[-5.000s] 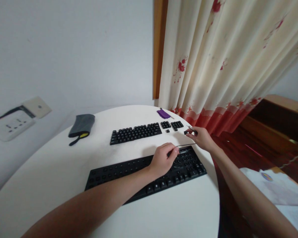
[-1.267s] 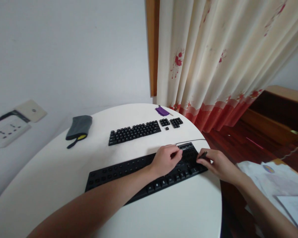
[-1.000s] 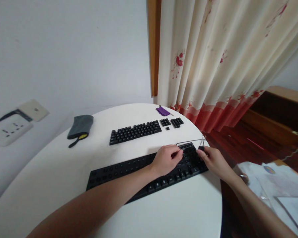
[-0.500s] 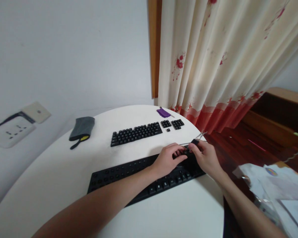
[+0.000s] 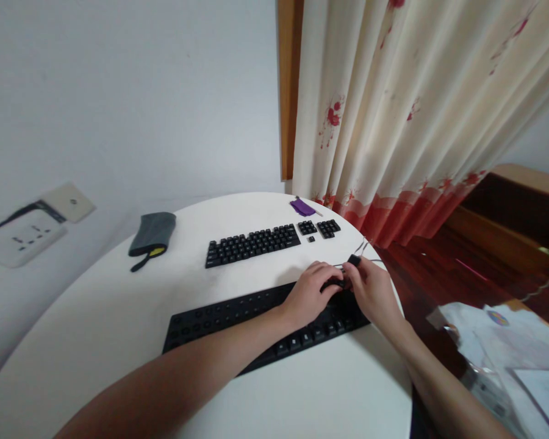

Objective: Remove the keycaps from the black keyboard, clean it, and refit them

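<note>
A black keyboard (image 5: 238,311) lies slantwise across the near part of the table, many of its keycaps off and some still on along the near edge. My right hand (image 5: 371,286) pinches a keycap puller (image 5: 354,260), a small black block with thin wires sticking up from it, over the keyboard's right end. My left hand (image 5: 308,292) rests just left of it, thumb and fingers closed together above the keyboard; what lies between them is hidden. Behind, loose black keycaps (image 5: 251,245) stand in a large block, with smaller groups (image 5: 328,228) to the right.
A grey pouch (image 5: 153,235) lies at the left of the round white table (image 5: 100,341). A purple cloth-like item (image 5: 302,207) is near the far edge. One lone keycap (image 5: 311,239) sits below the small groups. Plastic bags (image 5: 507,347) are at the right, beyond the table edge.
My right hand and the keycap puller have shifted slightly left and the puller's wires stand more upright. My left fingers have curled closer together. The keyboard's right end appears a little further left.
</note>
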The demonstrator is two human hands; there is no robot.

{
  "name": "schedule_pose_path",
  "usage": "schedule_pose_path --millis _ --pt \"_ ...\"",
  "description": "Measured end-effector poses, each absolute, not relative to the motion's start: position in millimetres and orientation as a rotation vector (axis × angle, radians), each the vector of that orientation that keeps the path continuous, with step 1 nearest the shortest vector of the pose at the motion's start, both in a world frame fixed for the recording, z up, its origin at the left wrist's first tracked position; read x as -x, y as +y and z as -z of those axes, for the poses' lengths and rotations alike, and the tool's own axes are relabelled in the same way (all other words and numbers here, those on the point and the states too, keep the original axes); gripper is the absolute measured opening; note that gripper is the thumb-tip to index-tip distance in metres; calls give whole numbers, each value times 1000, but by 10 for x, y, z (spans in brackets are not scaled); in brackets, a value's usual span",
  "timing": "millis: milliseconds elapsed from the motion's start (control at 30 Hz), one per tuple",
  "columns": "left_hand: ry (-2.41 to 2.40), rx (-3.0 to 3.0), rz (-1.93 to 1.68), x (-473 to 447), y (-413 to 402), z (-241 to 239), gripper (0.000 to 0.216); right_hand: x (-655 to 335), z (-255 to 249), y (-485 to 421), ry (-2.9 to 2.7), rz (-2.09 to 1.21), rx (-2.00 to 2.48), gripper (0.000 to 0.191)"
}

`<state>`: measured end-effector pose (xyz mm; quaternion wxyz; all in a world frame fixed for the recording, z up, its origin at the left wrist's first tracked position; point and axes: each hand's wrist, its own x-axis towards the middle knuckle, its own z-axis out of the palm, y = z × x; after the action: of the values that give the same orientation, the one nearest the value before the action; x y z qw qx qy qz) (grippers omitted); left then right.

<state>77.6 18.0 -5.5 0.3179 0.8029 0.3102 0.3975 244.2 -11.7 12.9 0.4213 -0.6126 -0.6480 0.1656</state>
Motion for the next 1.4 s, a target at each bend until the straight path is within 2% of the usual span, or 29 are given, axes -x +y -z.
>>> schedule_pose_path --millis 433,800,1133,1333,1400 --pt "741 -2165 -1105 -771 162 45 18 -2543 -70 -14 -1493 -540 1477 44" --pt "913 -1868 -1159 -785 200 17 18 -2793 -176 -58 -1763 -548 1258 22" --pt "799 -1876 -1132 -745 199 27 14 -2768 -149 -82 -1997 -728 1166 17" --pt "877 -1803 -1191 -750 197 -7 18 -2881 -230 100 -1998 -620 1239 21" --pt "912 -1783 -1187 -747 198 -19 26 -2998 -186 337 -1920 -498 1330 25"
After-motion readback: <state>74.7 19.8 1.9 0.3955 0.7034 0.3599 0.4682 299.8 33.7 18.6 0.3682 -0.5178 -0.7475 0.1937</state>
